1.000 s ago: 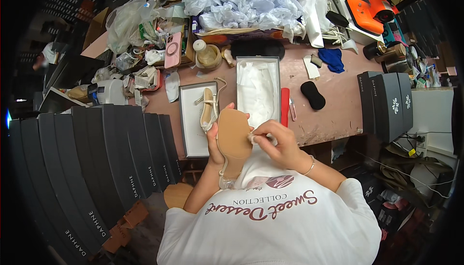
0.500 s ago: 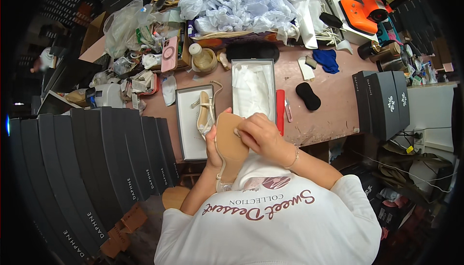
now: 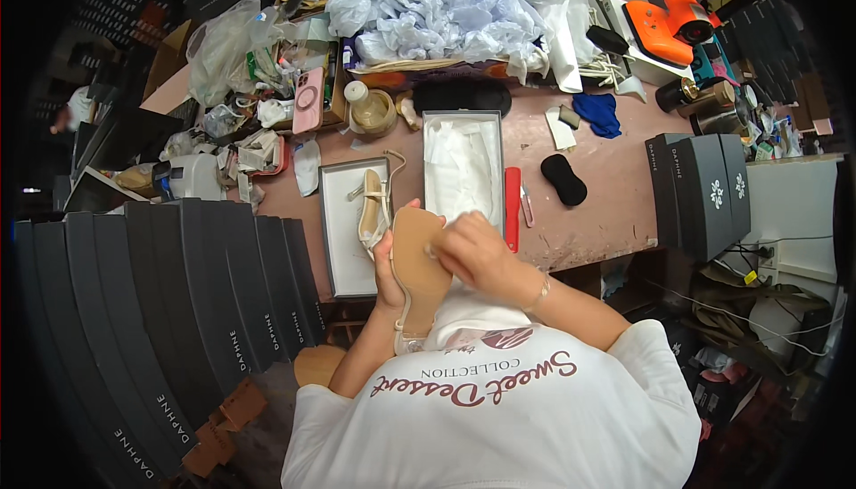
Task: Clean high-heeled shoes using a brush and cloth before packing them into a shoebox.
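I hold a heeled shoe [image 3: 417, 271] upside down in front of my chest, its tan sole facing up. My left hand [image 3: 389, 266] grips its left edge from underneath. Resting on the sole, my right hand [image 3: 473, 254] has its fingers bent and pressed near the middle; a scrap of white shows under them, too small to identify. The second cream shoe [image 3: 372, 208] lies in an open white box lid [image 3: 348, 257] on the table, just beyond my left hand. Beside it stands an open shoe box [image 3: 431, 141] lined with white tissue paper.
A red box cutter [image 3: 512, 208] lies right of the tissue box, and a black pad [image 3: 563, 179] beyond it. Black shoe boxes [image 3: 700, 190] stand at the right edge. A row of black boxes [image 3: 178, 293] lines the left. Crumpled tissue [image 3: 446, 3] and clutter fill the table's back.
My right hand has slid from the shoe's right edge onto the middle of the sole. The shoe has stayed in my left hand, sole up.
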`<act>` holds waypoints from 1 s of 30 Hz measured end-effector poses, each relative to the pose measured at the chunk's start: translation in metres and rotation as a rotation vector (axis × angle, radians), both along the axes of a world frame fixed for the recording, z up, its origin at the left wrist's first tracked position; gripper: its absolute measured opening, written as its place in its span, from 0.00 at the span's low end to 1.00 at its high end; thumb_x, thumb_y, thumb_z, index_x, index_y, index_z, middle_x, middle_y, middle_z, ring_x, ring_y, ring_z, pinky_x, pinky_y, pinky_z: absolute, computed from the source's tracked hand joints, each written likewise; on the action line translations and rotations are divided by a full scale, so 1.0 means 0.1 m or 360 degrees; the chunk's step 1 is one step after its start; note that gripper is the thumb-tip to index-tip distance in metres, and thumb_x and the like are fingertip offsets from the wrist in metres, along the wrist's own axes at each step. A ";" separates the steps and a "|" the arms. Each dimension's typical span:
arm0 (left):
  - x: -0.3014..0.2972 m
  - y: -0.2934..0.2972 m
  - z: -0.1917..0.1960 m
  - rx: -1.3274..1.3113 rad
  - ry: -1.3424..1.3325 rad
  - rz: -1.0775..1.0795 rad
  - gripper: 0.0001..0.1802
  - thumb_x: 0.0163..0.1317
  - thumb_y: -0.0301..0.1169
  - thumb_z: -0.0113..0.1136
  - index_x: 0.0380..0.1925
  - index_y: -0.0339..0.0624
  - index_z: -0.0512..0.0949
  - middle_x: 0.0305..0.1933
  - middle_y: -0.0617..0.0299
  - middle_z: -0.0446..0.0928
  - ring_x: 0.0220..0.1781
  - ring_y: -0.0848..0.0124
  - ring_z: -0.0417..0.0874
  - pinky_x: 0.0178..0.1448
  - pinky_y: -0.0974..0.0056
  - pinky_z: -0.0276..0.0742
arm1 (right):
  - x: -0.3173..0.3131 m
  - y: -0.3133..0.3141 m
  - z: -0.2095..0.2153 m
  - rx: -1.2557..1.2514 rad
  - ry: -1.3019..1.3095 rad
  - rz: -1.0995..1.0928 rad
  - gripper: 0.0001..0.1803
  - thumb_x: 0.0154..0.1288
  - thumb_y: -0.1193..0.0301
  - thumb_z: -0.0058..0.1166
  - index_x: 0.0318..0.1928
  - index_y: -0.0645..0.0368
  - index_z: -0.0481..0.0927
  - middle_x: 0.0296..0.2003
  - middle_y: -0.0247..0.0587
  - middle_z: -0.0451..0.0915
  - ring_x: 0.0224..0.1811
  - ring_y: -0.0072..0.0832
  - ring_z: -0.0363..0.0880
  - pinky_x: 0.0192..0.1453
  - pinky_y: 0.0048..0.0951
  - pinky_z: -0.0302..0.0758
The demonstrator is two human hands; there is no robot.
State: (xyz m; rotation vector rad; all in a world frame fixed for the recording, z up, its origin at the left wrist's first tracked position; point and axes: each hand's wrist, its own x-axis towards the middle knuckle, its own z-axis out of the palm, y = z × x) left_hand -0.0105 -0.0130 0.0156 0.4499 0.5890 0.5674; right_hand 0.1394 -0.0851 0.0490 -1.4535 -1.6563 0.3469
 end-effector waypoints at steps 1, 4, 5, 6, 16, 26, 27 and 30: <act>-0.01 -0.01 -0.07 0.0015 0.0045 0.0026 0.37 0.65 0.54 0.35 0.68 0.42 0.54 0.57 0.46 0.71 0.53 0.59 0.76 0.58 0.56 0.72 | -0.02 -0.03 0.00 0.0005 0.0031 0.0032 0.09 0.53 0.76 0.61 0.36 0.58 0.76 0.29 0.41 0.72 0.32 0.38 0.72 0.38 0.34 0.67; -0.04 0.06 -0.03 0.0066 0.0022 -0.0062 0.37 0.65 0.54 0.33 0.68 0.43 0.54 0.58 0.45 0.70 0.54 0.59 0.76 0.58 0.55 0.73 | -0.13 -0.18 0.02 0.0053 0.0116 0.0096 0.11 0.51 0.77 0.62 0.36 0.58 0.76 0.28 0.40 0.72 0.32 0.37 0.72 0.38 0.33 0.67; -0.05 0.08 0.01 0.0077 -0.0016 -0.0109 0.37 0.65 0.54 0.33 0.68 0.43 0.54 0.58 0.46 0.70 0.54 0.59 0.76 0.58 0.56 0.73 | -0.18 -0.28 0.06 -0.0031 0.0125 0.0168 0.08 0.55 0.76 0.58 0.35 0.57 0.74 0.29 0.41 0.71 0.33 0.38 0.71 0.39 0.36 0.66; -0.03 0.04 0.03 0.0082 -0.0062 -0.0129 0.37 0.65 0.54 0.32 0.68 0.43 0.54 0.58 0.46 0.70 0.55 0.60 0.75 0.58 0.56 0.73 | -0.12 -0.22 0.05 0.0012 0.0045 0.0115 0.08 0.55 0.76 0.59 0.35 0.57 0.75 0.29 0.41 0.72 0.32 0.37 0.71 0.39 0.35 0.67; 0.02 0.00 0.07 0.0040 -0.0055 -0.0054 0.39 0.65 0.58 0.30 0.68 0.45 0.55 0.56 0.44 0.72 0.45 0.57 0.80 0.42 0.53 0.82 | 0.29 -0.04 0.09 -0.0501 0.1145 -0.0109 0.04 0.64 0.75 0.56 0.38 0.62 0.78 0.35 0.34 0.78 0.36 0.19 0.72 0.41 0.22 0.70; 0.05 0.01 0.12 0.0037 0.0023 -0.0022 0.39 0.65 0.58 0.31 0.68 0.43 0.55 0.56 0.43 0.72 0.56 0.56 0.76 0.58 0.54 0.75 | -0.06 -0.19 0.18 -0.0118 0.0141 0.0004 0.16 0.52 0.79 0.62 0.43 0.55 0.81 0.40 0.38 0.73 0.37 0.33 0.74 0.40 0.30 0.75; 0.05 0.01 0.13 0.0034 0.0023 -0.0024 0.39 0.65 0.58 0.31 0.68 0.43 0.55 0.56 0.43 0.71 0.56 0.57 0.76 0.58 0.54 0.75 | -0.05 -0.20 0.20 -0.0140 0.0152 0.0051 0.15 0.53 0.79 0.61 0.43 0.55 0.80 0.40 0.38 0.74 0.37 0.33 0.74 0.40 0.30 0.75; 0.01 0.00 0.13 0.0050 0.0019 -0.0103 0.40 0.64 0.58 0.32 0.68 0.43 0.54 0.57 0.43 0.71 0.55 0.57 0.76 0.58 0.54 0.75 | 0.00 -0.25 0.20 -0.0197 0.0115 0.0158 0.14 0.54 0.80 0.60 0.43 0.56 0.80 0.39 0.38 0.75 0.38 0.33 0.75 0.40 0.30 0.75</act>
